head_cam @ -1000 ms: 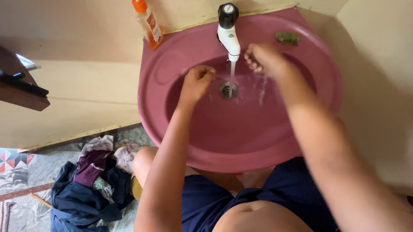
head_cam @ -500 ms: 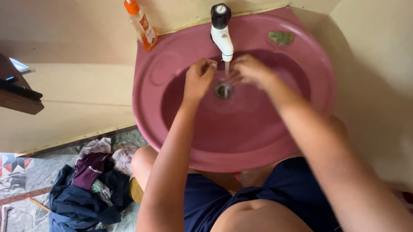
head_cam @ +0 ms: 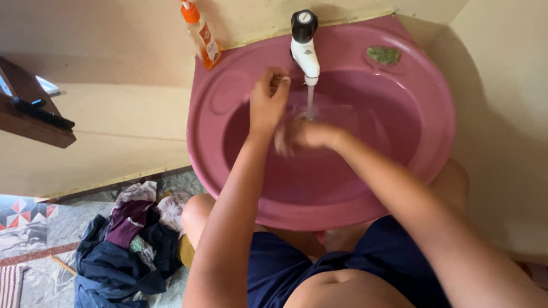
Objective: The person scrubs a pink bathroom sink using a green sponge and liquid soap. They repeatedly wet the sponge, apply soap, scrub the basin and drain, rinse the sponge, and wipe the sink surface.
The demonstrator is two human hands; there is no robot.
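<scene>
Pink sink, both hands under white tap, water running.

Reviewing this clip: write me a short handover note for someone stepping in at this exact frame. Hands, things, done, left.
Left hand: open, raised over the basin beside the tap, holding nothing.
Right hand: under the water stream, blurred, empty as far as can be seen.
Things: tap is running into the pink sink; orange bottle stands on the rim at back left; a small green scrap lies on the rim at back right.
Done: both hands are at the water, wet.
Left: tap not yet shut off.
</scene>
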